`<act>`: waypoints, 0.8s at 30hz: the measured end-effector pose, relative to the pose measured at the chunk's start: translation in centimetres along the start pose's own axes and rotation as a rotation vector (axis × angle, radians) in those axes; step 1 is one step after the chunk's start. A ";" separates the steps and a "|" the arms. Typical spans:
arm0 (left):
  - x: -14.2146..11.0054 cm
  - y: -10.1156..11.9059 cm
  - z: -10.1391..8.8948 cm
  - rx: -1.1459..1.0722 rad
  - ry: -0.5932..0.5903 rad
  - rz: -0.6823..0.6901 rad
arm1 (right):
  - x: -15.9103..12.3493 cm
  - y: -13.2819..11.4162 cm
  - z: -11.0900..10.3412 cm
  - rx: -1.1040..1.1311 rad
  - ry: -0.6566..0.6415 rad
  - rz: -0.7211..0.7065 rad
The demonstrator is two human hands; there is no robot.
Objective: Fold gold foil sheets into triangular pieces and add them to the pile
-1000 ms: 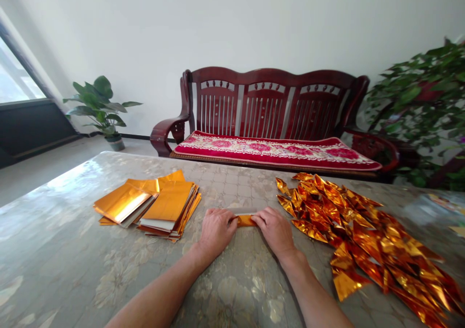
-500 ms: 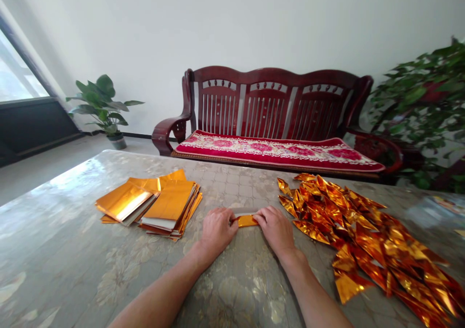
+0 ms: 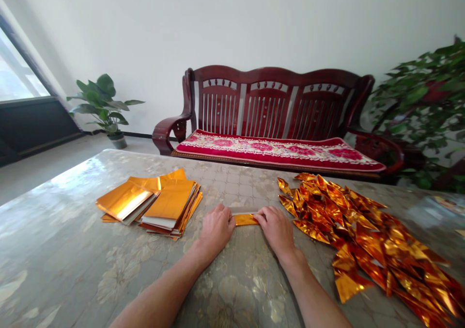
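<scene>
Evenly matched, the fingers of both hands sit at the two ends of the narrow gold foil strip point(image 3: 245, 220): those of the left hand point(image 3: 218, 225) are curled closed over its left end, those of the right hand point(image 3: 275, 226) pinch its right end. How the left thumb bears on the foil is hidden. Between them the strip's middle lies bare and fairly straight, with a pale band along its far side; whether that is the paper's own backing I cannot tell.

The step looks like folding or creasing, and done well it would want equal pressure at both ends, edges kept parallel, and a crease run from the middle outward so the foil does not skew or wrinkle. The tabletop point(image 3: 232, 289) under the strip offers firm backing for pressing.

Left of the strip, well clear of it, lie loose stacks of flat gold sheets point(image 3: 169, 201); to its right spreads a heap of folded foil pieces point(image 3: 327, 207). Beyond the strip stands a wooden bench point(image 3: 269, 110).
</scene>
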State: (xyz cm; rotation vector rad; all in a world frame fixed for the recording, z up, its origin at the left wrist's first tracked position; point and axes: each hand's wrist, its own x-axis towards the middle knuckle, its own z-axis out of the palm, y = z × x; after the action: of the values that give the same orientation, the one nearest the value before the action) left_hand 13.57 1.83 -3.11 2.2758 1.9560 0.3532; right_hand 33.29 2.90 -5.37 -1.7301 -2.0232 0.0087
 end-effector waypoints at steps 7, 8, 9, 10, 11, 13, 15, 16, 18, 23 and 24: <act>0.1 0.2 0.0 0.007 -0.030 -0.018 | 0.0 0.0 0.2 -0.019 0.013 -0.001; 0.1 0.2 0.0 0.006 -0.034 -0.022 | 0.0 0.0 0.2 -0.021 0.016 -0.001; 0.1 0.2 0.0 0.007 -0.038 -0.025 | 0.0 0.0 0.3 -0.023 0.019 0.000; 0.1 0.1 0.1 0.007 -0.039 -0.026 | 0.0 0.0 0.3 -0.026 0.020 0.001; 0.1 0.1 0.1 0.006 -0.041 -0.025 | 0.0 0.0 0.3 -0.028 0.020 0.003; 0.1 0.1 0.1 0.005 -0.042 -0.022 | 0.0 0.0 0.3 -0.031 0.019 0.005; 0.1 0.1 0.1 0.005 -0.044 -0.023 | 0.0 0.0 0.2 -0.033 0.018 0.002; 0.1 0.2 0.1 0.007 -0.046 -0.028 | 0.0 0.0 0.2 -0.034 0.017 0.001; 0.1 0.2 0.0 0.013 -0.050 -0.035 | 0.0 0.0 0.2 -0.040 0.017 0.002; 0.2 0.3 -0.1 0.029 -0.054 -0.042 | 0.1 -0.2 0.2 -0.070 0.007 0.006; 0.2 0.3 -0.1 0.031 -0.052 -0.046 | 0.1 -0.2 0.2 -0.074 0.005 0.003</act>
State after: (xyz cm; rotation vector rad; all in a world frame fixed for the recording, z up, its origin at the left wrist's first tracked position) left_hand 13.83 2.00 -2.93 2.2306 1.9983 0.2590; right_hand 33.05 2.97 -5.45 -1.7758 -2.0415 -0.0698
